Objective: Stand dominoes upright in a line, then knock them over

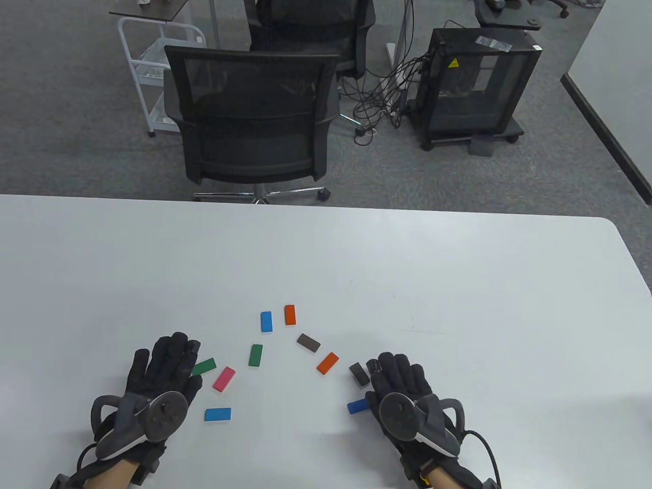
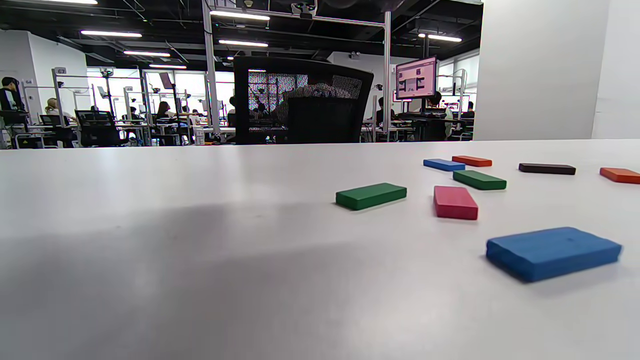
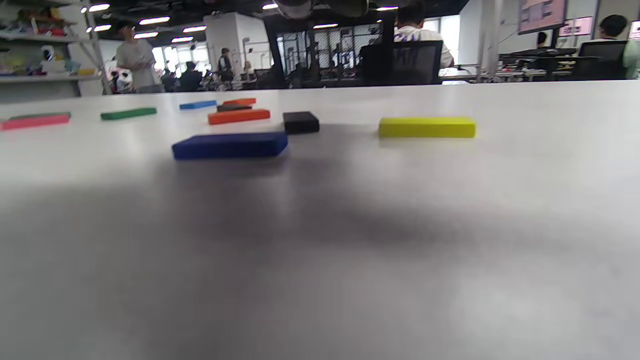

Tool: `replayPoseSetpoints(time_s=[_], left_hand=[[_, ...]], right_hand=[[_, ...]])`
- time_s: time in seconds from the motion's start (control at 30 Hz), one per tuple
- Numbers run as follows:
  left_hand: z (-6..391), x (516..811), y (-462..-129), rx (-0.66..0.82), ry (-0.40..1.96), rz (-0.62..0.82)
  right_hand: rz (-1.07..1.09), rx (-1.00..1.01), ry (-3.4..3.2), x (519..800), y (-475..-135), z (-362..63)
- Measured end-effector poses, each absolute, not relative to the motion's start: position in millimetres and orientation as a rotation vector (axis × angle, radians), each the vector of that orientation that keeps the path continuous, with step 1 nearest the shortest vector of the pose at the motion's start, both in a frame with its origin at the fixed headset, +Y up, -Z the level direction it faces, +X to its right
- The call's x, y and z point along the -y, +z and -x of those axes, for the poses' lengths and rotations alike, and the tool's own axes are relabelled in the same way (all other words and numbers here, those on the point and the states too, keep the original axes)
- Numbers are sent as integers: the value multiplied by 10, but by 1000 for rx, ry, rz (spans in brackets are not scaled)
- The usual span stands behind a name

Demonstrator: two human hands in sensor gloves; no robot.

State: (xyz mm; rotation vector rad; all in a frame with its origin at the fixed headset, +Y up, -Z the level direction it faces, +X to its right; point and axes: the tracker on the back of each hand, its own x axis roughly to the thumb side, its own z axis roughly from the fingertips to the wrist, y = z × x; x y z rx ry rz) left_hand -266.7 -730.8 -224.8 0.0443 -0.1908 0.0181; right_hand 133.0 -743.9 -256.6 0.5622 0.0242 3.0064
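1. Left hand (image 1: 164, 374) flat over the white table (image 1: 458, 285) at about 7 o'clock of the domino scatter, fingers straight and spread, holding nothing; tracker on its back.
2. Right hand (image 1: 400, 384) at about 5 o'clock of the scatter, fingers stretched forward, nothing gripped that I can see; whether it touches the table, cannot tell.
3. All dominoes lie flat, none upright, loose arc between the hands.
4. Green domino (image 1: 204, 367) just beside the left fingertips; pink domino (image 1: 223, 379) at its 4 o'clock; light blue domino (image 1: 218, 414) at 6 o'clock of the pink one.
5. Second green domino (image 1: 255, 355) mid-scatter; blue domino (image 1: 266, 321) and orange domino (image 1: 290, 314) side by side at 12 o'clock, apart.
6. Brown domino (image 1: 308, 343), then second orange domino (image 1: 327, 362) at its 5 o'clock.
7. Black domino (image 1: 359, 373) just beside the right index tip; dark blue domino (image 1: 357, 406) partly under the right hand's thumb side.
8. Yellow domino (image 3: 426, 127) shows in the right wrist view only, flat, at 3 o'clock of the black one.
9. Black mesh chair (image 1: 252, 117) beyond the table's far edge at 12 o'clock.
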Motion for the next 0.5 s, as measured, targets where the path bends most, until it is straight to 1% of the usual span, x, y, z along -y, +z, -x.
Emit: replayPoseSetpoints(time_s=[0.1, 0.27, 0.37, 0.5], left_hand=[[2665, 7311, -2247, 190, 20, -42], [2657, 7313, -2244, 190, 13, -35], [2657, 7313, -2244, 189, 13, -35], [2654, 7315, -2244, 189, 10, -31]], right_hand=[[-679, -90, 3047, 7504, -2589, -1195], [-800, -181, 3119, 7608, -2607, -1025], [-859, -189, 3168, 7663, -2595, -939], [-879, -150, 3193, 7657, -2576, -894]])
